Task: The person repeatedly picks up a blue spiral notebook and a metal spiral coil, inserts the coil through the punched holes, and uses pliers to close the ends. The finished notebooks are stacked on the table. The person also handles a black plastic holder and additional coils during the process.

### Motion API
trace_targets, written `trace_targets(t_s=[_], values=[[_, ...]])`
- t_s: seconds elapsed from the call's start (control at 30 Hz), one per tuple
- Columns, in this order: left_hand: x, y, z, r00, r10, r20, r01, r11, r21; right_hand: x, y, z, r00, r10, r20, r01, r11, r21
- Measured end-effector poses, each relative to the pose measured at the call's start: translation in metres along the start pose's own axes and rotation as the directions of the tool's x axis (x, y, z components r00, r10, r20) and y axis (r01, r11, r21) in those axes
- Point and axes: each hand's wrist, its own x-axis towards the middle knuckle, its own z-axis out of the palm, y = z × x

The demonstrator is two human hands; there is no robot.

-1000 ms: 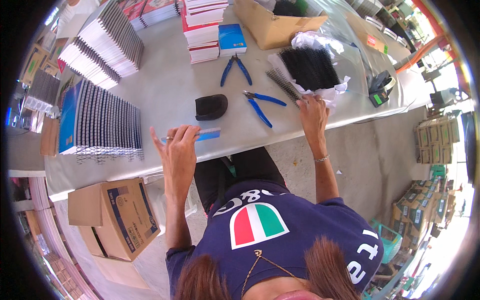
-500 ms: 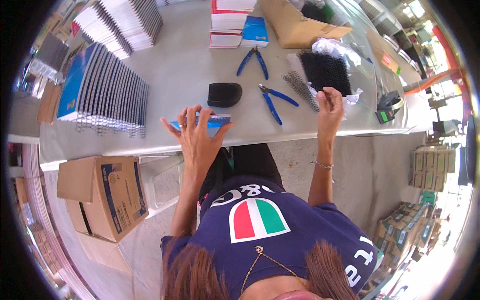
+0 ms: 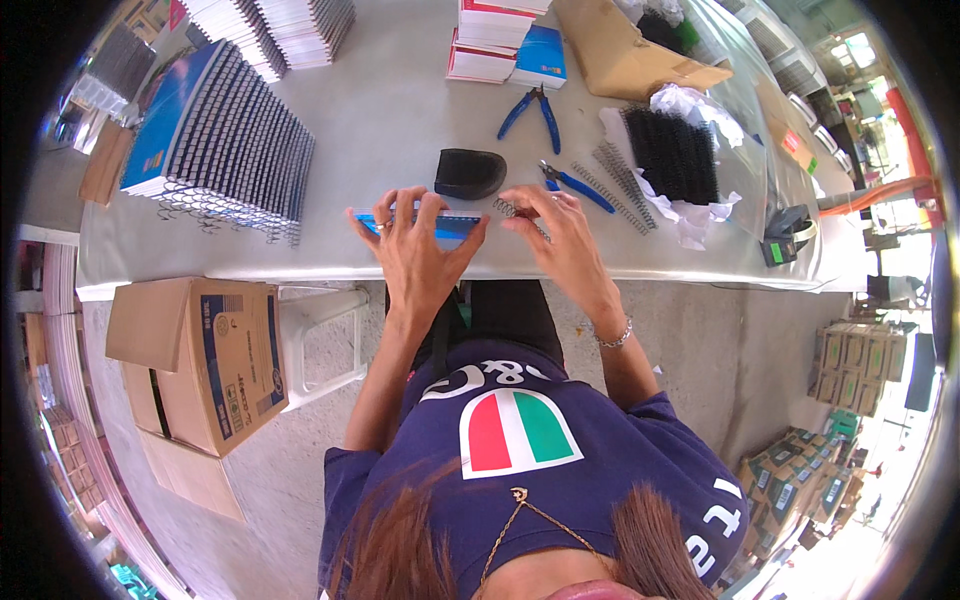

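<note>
My left hand [image 3: 412, 255] grips a thin book with a blue cover [image 3: 456, 227], held near the table's front edge with its punched edge facing away from me. Fingers lie over the top and the thumb presses at its right end. Close by on the right, my right hand [image 3: 572, 245] pinches a dark wire spiral coil [image 3: 506, 208], whose tip is by the book's right end; I cannot tell whether it is in a hole. A black rounded block [image 3: 470, 174] lies just beyond the book. Blue-handled cutting pliers [image 3: 584, 190] rest beyond my right hand.
More blue pliers [image 3: 531, 112] lie farther back. Loose coils [image 3: 622, 185] sit beside a black pile of coils [image 3: 675, 155] on white paper. Spiral-bound books [image 3: 240, 145] are stacked at left; red-and-white books [image 3: 490, 50] stand at the back. An open carton [image 3: 200, 370] is below the table.
My right hand has come left from the loose coils to the book's right end, now with a coil in its fingers. My left hand still holds the book. The view has shifted slightly.
</note>
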Motion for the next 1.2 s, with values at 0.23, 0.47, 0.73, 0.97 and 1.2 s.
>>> trace_targets(t_s=[0.23, 0.47, 0.73, 0.97, 1.2], values=[[0.002, 0.004, -0.003, 1.000, 0.017, 0.012, -0.017, 1.000, -0.018, 0.005, 0.001, 0.004, 0.994, -0.110, -0.025, 0.108, 0.992, -0.070], [0.003, 0.001, -0.002, 0.998, 0.042, 0.050, -0.041, 0.998, -0.038, 0.004, 0.000, 0.008, 0.984, -0.171, -0.049, 0.164, 0.980, -0.114], [0.004, -0.003, -0.002, 0.995, 0.070, 0.076, -0.069, 0.998, -0.012, 0.000, 0.003, 0.008, 0.993, -0.112, 0.028, 0.112, 0.994, 0.011], [0.006, 0.000, -0.007, 0.993, 0.067, 0.092, -0.067, 0.998, -0.009, 0.004, -0.001, 0.007, 0.996, 0.087, 0.020, -0.089, 0.982, 0.166], [0.004, -0.003, -0.004, 0.993, 0.080, 0.082, -0.079, 0.997, -0.010, 0.004, 0.010, 0.015, 0.993, -0.110, -0.040, 0.115, 0.982, 0.151]])
